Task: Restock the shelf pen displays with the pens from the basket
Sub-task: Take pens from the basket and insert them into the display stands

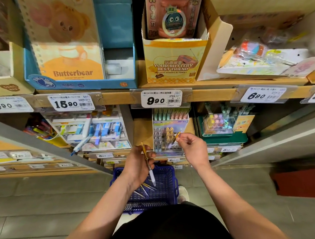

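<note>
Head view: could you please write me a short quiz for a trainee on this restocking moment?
1. True or false: the blue basket is empty.
2. What does the right hand pinch? A) a gold-topped pen at the clear display; B) a price tag; C) an eraser.
3. Fill in: the left hand grips one ____.
Key: 1 false, pens lie in it; 2 A; 3 pen.
</note>
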`<state>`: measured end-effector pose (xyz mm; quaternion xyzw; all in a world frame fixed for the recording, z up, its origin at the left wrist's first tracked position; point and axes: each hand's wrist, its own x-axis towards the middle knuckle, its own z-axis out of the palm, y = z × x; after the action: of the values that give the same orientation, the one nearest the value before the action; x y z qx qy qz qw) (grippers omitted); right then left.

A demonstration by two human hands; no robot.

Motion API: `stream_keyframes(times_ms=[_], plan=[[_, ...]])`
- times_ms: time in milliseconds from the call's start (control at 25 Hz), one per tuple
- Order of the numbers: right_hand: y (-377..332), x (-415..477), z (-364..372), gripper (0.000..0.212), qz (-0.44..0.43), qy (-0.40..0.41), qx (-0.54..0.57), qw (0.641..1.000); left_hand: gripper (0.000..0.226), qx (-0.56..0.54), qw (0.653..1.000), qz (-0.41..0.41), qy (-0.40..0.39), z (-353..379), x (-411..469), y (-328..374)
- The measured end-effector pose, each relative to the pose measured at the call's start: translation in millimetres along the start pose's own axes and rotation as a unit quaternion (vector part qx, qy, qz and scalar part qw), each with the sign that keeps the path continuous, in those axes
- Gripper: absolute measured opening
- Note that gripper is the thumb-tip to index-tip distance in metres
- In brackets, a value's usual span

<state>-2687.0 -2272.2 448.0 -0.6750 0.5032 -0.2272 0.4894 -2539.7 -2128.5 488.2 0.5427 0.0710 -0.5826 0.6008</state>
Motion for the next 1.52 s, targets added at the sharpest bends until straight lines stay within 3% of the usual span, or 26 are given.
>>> stream_keyframes(times_ms=[160, 440, 760, 1000, 1120, 1240, 1320, 1400, 1520], plan=[[1.4, 0.6, 9.0, 0.014, -0.024, -0.029, -0.066, 0.997, 0.032, 0.058, 0.998, 0.004, -0.001, -7.2, -0.4, -2.0], [7.5, 2.4, 21.0, 0.011, -0.037, -0.087, -0.175, 0.980, 0.010, -0.006, 0.999, 0.005, -0.032, -13.5, -4.4, -1.5], [8.8, 4.0, 34.7, 0.023, -0.022, -0.090, -0.265, 0.960, 0.019, -0.009, 1.000, 0.004, -0.019, -13.1, -1.1, -0.8], [7.4, 3.8, 38.2, 0.017, -0.004, -0.091, -0.290, 0.953, 0.015, 0.000, 0.999, 0.010, -0.031, -11.8, -1.1, -4.6], [2.4, 5.7, 35.2, 0.010, 0.061, -0.116, -0.264, 0.956, 0.020, 0.015, 0.999, 0.031, -0.041, -10.0, -1.2, -8.3], [-6.0, 2.4, 22.9, 0.018, 0.079, -0.121, -0.229, 0.963, 0.018, 0.021, 0.998, 0.044, -0.035, -8.7, 1.0, -10.9], [-15.1, -4.7, 13.5, 0.022, 0.079, -0.127, -0.084, 0.985, 0.013, 0.030, 0.998, 0.047, -0.026, -6.8, 2.8, -13.3], [-27.2, -11.9, 5.9, 0.019, 0.098, -0.177, 0.079, 0.976, 0.011, 0.039, 0.998, 0.044, -0.025, -3.6, 4.2, -16.3], [-37.5, -16.8, 4.1, 0.014, 0.096, -0.226, 0.096, 0.965, 0.011, 0.052, 0.998, 0.034, -0.030, 2.5, 4.7, -21.0]])
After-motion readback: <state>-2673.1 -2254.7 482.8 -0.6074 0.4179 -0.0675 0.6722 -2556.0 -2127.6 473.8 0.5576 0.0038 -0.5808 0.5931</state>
